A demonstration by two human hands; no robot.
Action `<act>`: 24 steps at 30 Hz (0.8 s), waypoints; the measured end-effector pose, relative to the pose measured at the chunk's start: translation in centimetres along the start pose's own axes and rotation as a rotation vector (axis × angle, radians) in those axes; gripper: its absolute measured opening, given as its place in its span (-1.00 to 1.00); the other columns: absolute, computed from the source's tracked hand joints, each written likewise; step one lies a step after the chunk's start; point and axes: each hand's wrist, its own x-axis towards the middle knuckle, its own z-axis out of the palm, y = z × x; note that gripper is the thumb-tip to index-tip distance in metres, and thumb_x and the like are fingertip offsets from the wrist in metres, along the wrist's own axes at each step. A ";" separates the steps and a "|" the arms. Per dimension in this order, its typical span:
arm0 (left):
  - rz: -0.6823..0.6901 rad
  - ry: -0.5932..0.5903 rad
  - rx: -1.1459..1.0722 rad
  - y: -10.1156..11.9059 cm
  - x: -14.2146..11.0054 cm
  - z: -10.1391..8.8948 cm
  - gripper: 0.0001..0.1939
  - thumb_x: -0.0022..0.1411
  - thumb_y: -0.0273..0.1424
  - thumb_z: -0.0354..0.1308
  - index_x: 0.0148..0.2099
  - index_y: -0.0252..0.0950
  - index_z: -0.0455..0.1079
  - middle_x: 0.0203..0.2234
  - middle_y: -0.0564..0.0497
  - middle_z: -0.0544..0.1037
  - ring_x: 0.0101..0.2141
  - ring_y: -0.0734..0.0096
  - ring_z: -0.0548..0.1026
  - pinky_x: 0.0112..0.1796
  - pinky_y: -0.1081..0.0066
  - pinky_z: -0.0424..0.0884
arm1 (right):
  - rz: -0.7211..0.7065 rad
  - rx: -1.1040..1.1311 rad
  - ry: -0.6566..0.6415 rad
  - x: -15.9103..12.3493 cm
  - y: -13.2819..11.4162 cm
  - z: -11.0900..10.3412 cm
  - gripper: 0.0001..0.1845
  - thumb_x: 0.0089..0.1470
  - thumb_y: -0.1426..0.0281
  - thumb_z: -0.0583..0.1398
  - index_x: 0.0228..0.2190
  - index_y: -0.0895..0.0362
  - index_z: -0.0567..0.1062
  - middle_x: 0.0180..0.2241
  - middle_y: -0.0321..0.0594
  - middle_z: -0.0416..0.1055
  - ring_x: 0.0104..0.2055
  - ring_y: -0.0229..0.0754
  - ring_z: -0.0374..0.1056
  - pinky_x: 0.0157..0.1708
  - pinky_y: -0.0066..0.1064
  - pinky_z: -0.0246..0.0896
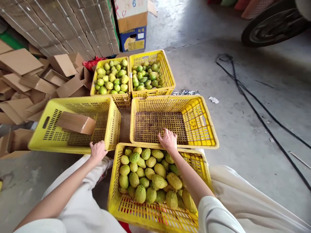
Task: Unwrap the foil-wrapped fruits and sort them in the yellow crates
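Observation:
My left hand [98, 151] has its fingers curled over the near rim of a yellow plastic crate [73, 149], which holds one small brown cardboard box [77, 123]. My right hand [168, 139] is over the near side of another yellow crate [211, 144], its bare perforated bottom showing. Its fingers are bent and somewhat apart, the thumb to the left, and nothing shows in them. Below my right forearm is a nearer yellow crate [155, 221] of oval, ridged yellow-green fruits [145, 174]. The forearm hides some of them.
Two more fruit-filled crates, a left one [93, 89] and a right one [170, 81], stand behind. Loose cardboard boxes [21, 84] lie piled at the left beside strapped cardboard stacks [80, 29]. A black cable [257, 103] crosses the concrete floor near a wheel [272, 27].

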 end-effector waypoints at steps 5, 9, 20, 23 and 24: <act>0.083 -0.009 -0.003 2.3 -0.8 -2.1 -0.76 0.26 -0.43 0.17 -0.09 -0.43 0.55 -0.20 -0.48 0.62 -0.14 -0.24 0.61 -0.15 0.05 0.32 | -0.112 0.051 0.123 -0.5 1.0 0.5 -0.58 0.32 0.26 -0.01 0.05 0.26 0.37 -0.05 0.12 0.53 0.05 0.10 0.36 0.10 -0.10 0.08; 0.315 0.030 -0.089 6.6 -3.8 -2.0 -0.73 0.37 -0.38 0.07 -0.05 -0.38 0.55 -0.14 -0.37 0.63 -0.08 -0.02 0.60 -0.09 0.14 0.35 | -0.471 0.040 0.256 -4.2 2.5 1.5 -0.64 0.32 0.37 0.01 0.04 0.24 0.41 -0.05 0.13 0.47 0.04 0.07 0.34 0.01 -0.13 0.16; 0.862 -0.142 -0.026 12.1 -9.6 4.5 -0.77 0.22 -0.43 0.29 -0.07 -0.38 0.58 -0.15 -0.26 0.69 -0.14 0.08 0.61 -0.03 0.17 0.36 | -0.414 -0.113 -0.534 -16.3 -0.1 6.6 -0.55 0.20 0.38 0.20 0.12 0.16 0.46 0.09 0.14 0.48 0.13 0.17 0.37 0.04 -0.11 0.29; 0.759 -0.083 -0.065 11.7 -7.5 4.8 -0.73 0.30 -0.59 0.09 -0.04 -0.45 0.56 -0.13 -0.37 0.66 -0.07 -0.02 0.59 0.02 0.06 0.31 | -0.316 -0.075 -0.556 -17.8 -2.9 9.0 -0.52 0.27 0.30 0.14 0.18 0.15 0.40 0.13 0.11 0.45 0.17 0.13 0.35 0.08 -0.14 0.28; 0.717 -0.064 -0.074 11.6 -6.9 5.0 -0.71 0.29 -0.63 0.05 -0.04 -0.48 0.56 -0.11 -0.41 0.65 -0.05 -0.07 0.57 0.04 0.01 0.30 | -0.291 -0.057 -0.560 -18.3 -3.8 9.8 -0.52 0.27 0.29 0.14 0.18 0.16 0.40 0.13 0.10 0.45 0.16 0.12 0.36 0.09 -0.15 0.28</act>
